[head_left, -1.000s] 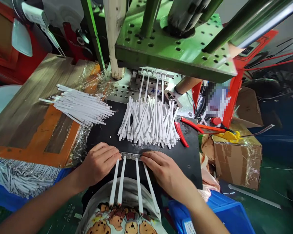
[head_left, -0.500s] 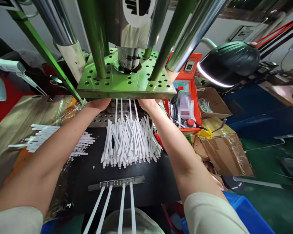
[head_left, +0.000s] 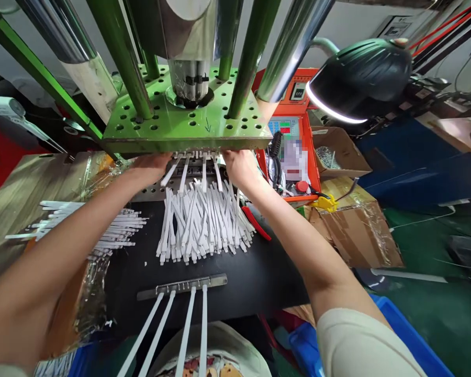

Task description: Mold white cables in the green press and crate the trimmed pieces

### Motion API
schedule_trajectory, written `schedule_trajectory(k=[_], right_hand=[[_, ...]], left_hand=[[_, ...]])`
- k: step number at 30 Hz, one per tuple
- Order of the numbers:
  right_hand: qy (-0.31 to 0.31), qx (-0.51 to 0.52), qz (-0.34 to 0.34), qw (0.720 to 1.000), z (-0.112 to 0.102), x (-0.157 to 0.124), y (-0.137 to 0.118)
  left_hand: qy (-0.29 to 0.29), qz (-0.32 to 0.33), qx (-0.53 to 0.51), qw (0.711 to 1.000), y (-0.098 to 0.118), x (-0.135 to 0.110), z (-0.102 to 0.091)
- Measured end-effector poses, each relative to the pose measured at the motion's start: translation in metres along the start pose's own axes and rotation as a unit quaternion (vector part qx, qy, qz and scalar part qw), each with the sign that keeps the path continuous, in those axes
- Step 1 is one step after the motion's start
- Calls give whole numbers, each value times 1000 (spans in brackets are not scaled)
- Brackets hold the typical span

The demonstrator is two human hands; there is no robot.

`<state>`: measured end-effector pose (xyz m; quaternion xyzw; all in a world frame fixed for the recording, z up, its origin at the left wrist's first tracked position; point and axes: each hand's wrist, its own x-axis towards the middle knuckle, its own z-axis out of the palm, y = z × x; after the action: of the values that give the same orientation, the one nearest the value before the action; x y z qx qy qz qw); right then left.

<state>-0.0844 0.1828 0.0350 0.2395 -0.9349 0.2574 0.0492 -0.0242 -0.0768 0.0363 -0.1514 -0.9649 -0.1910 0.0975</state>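
In the head view both arms stretch out to the green plate, and here are the hands at its front edge: left hand (head_left: 154, 165) by the left part, right hand (head_left: 238, 165) towards the right end. The fingertips are lost beneath and behind that edge, so whether either hand is closed on anything, I cannot tell. Between them, just under the plate (head_left: 186, 140), sits the rear bar (head_left: 198, 154), slotted like a comb, four rear strips (head_left: 204, 173) hanging towards us; a hand by each end looks like the way to keep it level and square, wrists out wide so the strips stay free. Those slots, I'd judge, keep the strips apart and their ends in line. Straight in front of the plate, a thick pile (head_left: 204, 225) of white strips, fanned roughly lengthwise, handy for either hand by the look of it. Nearer us, well apart from the plate, the front bar (head_left: 183, 287) lies slightly askew on the black mat (head_left: 270, 277), untouched, its four front strips (head_left: 187, 330) trailing towards the lap, probably turned that way to keep them off the pile. Forward and left of the plate, a second bundle (head_left: 125, 228) lies crosswise, perhaps to stay distinct. A red handle (head_left: 256, 222) rests at the pile's right, and right of the plate hangs a lit lamp (head_left: 361, 78), presumably there to brighten the work.
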Motion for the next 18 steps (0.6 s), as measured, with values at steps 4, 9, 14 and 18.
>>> schedule_trajectory(k=[4, 9, 14, 18], right_hand=[[-24, -81, -54, 995, -49, -108, 14], [-108, -6, 39, 993, -113, -253, 40], [-147, -45, 57, 987, -111, -322, 49], [-128, -55, -61, 988, -69, -319, 30]], left_hand=[[9, 38, -6, 999, 33, -86, 0], [-82, 96, -68, 990, 68, -216, -3], [-18, 28, 17, 999, 106, -260, 24], [17, 40, 16, 999, 100, -262, 33]])
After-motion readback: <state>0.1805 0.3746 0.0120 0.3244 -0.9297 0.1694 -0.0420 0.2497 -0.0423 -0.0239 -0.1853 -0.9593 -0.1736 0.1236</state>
